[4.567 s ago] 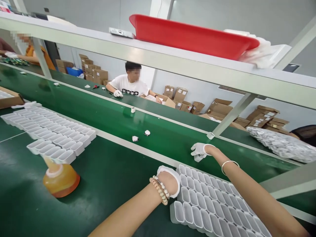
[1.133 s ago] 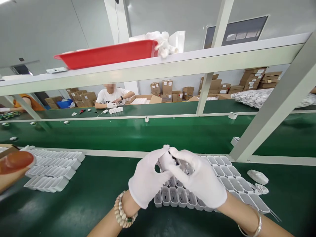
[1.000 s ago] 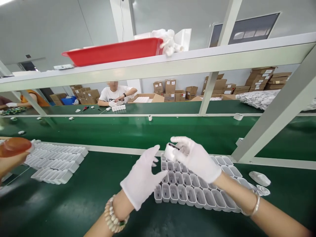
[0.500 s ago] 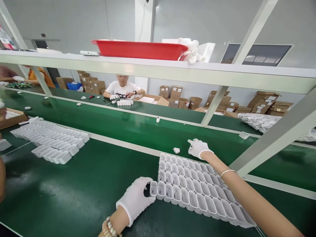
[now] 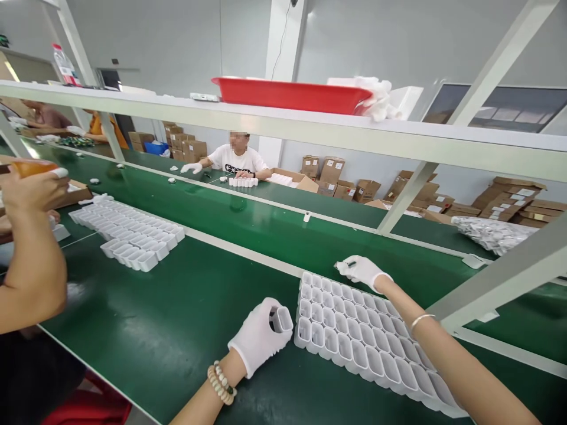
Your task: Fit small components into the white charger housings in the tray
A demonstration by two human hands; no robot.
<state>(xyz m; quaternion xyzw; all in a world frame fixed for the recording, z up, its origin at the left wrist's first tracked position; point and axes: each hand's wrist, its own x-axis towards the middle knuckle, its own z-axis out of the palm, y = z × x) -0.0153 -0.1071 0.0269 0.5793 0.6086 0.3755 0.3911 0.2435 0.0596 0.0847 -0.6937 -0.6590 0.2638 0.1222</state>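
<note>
My left hand (image 5: 259, 339), in a white glove, is closed around a small white plastic case (image 5: 283, 319) with its hollow end toward me. That case is lifted just left of a block of similar white cases (image 5: 354, 336), which stand in close rows on the green table. My right hand (image 5: 361, 273), also gloved, reaches beyond the block over the green conveyor belt. Its fingers pinch a small white part with a dark edge (image 5: 345, 265); the glove covers much of it.
At left stands another group of white cases (image 5: 137, 233), and a co-worker's hand (image 5: 38, 189) holds an orange bottle (image 5: 35, 168). Another person (image 5: 239, 159) sits across the belt. A shelf with a red tray (image 5: 292, 94) spans overhead; a slanted post (image 5: 500, 260) stands at right.
My right hand has taken the small white part from the belt. My left hand has drawn the end case away from the row. The person opposite has stretched an arm out to the left.
</note>
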